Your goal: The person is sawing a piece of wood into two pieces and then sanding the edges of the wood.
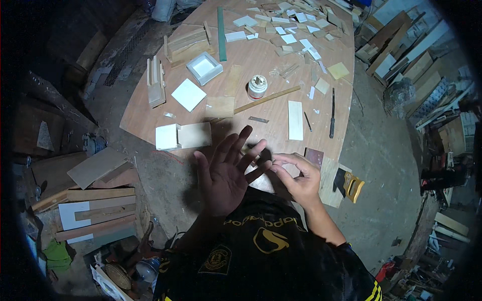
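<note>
My left hand (223,183) is held palm up over the near edge of the table, fingers spread, with nothing in the palm. Beside it, my right hand (303,179) pinches thumb and fingers together at the tip of the left little finger. Whether a small thing sits in that pinch is too fine to see. Left of the hands lies a white-faced wooden piece (167,137) joined to a bare wooden board (196,135). Just beyond the fingers is a small flat metal strip (258,119). A white rectangular panel (295,120) lies farther right.
A white jar (257,88) stands mid-table by a wooden stick (271,99). A white square tray (204,68) and wooden box parts (156,83) are at left. Offcuts (288,38) cover the far end. A yellow-handled saw (354,188) juts past the right edge, near a long dark tool (332,114).
</note>
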`<move>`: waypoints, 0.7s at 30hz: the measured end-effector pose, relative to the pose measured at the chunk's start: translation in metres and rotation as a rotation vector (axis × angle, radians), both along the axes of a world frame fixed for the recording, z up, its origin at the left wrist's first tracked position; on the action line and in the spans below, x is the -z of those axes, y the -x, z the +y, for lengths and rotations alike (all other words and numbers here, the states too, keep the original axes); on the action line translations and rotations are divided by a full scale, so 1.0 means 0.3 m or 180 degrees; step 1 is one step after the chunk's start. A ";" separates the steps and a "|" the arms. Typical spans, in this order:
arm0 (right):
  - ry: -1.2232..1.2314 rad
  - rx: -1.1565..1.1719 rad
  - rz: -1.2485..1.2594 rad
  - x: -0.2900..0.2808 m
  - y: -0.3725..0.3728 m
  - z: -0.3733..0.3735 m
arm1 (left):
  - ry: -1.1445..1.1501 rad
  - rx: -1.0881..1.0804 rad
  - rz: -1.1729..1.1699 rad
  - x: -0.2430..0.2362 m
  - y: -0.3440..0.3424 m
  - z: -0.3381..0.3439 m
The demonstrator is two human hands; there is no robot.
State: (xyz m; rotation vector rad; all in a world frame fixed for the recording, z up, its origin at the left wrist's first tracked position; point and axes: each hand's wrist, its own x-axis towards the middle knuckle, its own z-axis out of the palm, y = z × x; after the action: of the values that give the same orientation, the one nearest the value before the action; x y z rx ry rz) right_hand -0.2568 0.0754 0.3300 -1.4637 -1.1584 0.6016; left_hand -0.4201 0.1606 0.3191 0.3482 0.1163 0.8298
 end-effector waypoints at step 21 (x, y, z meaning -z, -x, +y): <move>0.0139 -0.0313 -0.0403 0.066 0.012 0.021 | 0.0109 0.0357 0.0363 0.071 0.058 0.042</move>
State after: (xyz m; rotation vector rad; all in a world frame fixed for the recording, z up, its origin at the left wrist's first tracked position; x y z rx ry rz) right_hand -0.2605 0.0817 0.3102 -1.5060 -1.3292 0.6119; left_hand -0.4375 0.1733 0.2979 0.3667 0.2151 0.6962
